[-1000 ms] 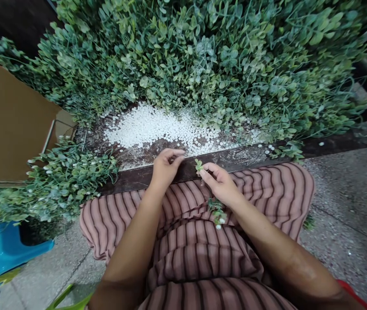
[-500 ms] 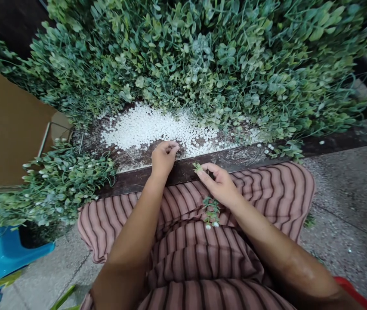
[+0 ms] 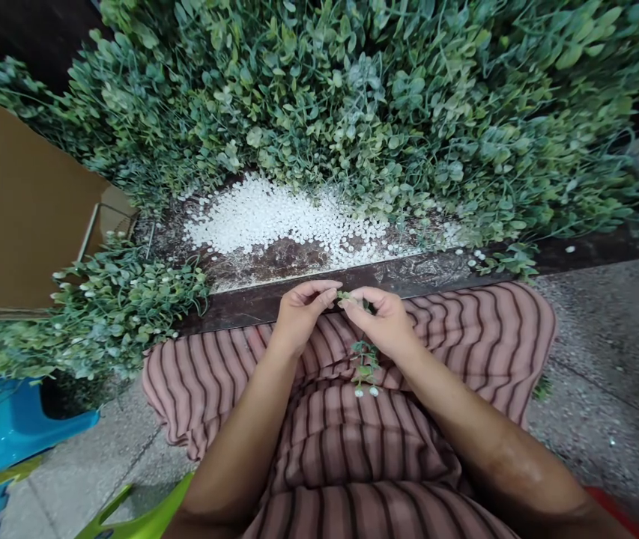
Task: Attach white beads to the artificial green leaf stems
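Observation:
My right hand (image 3: 380, 316) pinches a sprig of artificial greenery (image 3: 365, 363) between thumb and forefinger. One leafy tip shows at the fingertips, and the lower part hangs beneath the palm over the lap, with two white beads at its ends. My left hand (image 3: 303, 313) meets that leafy tip from the other side, thumb and forefinger pressed together. What the left fingertips hold, if anything, is too small to make out. Beyond both hands, a heap of small white beads (image 3: 263, 213) lies spread over the dark tabletop (image 3: 282, 260).
A large mass of artificial greenery (image 3: 364, 105) covers the far side. Bead-tipped sprigs (image 3: 128, 288) are piled at left beside a cardboard box (image 3: 27, 217). A dark raised edge (image 3: 252, 301) runs along the table's front. Blue (image 3: 21, 427) and lime-green (image 3: 144, 513) plastic pieces are low left.
My left hand has come back from the edge of the bead heap to the sprig tip at my right hand. The right hand stays nearly in place, still pinching the sprig.

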The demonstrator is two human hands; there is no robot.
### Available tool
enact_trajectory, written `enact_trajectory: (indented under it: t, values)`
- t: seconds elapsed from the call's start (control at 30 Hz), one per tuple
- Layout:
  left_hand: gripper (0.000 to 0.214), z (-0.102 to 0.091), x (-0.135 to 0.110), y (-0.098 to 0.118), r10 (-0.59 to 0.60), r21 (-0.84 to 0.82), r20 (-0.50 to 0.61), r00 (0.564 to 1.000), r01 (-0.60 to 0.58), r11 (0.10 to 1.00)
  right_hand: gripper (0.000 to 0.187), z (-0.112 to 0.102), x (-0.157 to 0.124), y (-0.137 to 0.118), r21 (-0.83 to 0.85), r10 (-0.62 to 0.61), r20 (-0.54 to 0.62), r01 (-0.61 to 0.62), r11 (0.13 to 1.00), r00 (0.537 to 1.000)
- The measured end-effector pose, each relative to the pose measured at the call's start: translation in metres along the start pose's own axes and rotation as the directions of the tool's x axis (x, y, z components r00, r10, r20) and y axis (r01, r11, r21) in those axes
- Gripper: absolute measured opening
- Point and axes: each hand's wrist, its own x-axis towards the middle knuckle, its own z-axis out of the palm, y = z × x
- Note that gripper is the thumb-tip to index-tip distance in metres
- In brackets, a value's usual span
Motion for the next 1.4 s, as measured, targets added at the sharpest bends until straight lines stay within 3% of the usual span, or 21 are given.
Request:
enact_trajectory:
  t: [0.17,0.37,0.6,1.13,1.4]
  values:
    - [0.018,-0.002,-0.0043,-0.0038,-0.056,-0.109,0.047,0.997,0.061,0.992,0.016,0.0003,-0.0022,-0.0014,0.018,-0.011,0.032,0.011,1.0,0.999]
    - [0.018,-0.0055,-0.0073,-0.0062,-0.045,-0.094,0.101,0.994,0.055,0.994,0.018,-0.0031,-0.0033,-0.006,-0.017,0.01,0.081,-0.009,1.0,0.997]
    - [0.017,-0.0029,-0.0068,-0.0068,-0.047,-0.131,0.049,0.998,0.053,0.99,0.017,-0.0025,-0.0065,-0.006,-0.049,-0.026,0.058,0.029,0.998,0.998]
    - [0.018,-0.0057,-0.0079,-0.0064,-0.043,-0.123,0.064,0.997,0.051,0.991,0.015,0.0011,-0.0086,-0.0064,-0.04,-0.044,0.031,0.045,0.998,0.999]
    - [0.019,-0.0066,-0.0065,-0.0063,-0.014,-0.09,0.093,0.996,0.023,0.996,0.013,-0.0001,-0.0093,-0.0053,-0.081,-0.12,0.043,0.123,0.989,0.992]
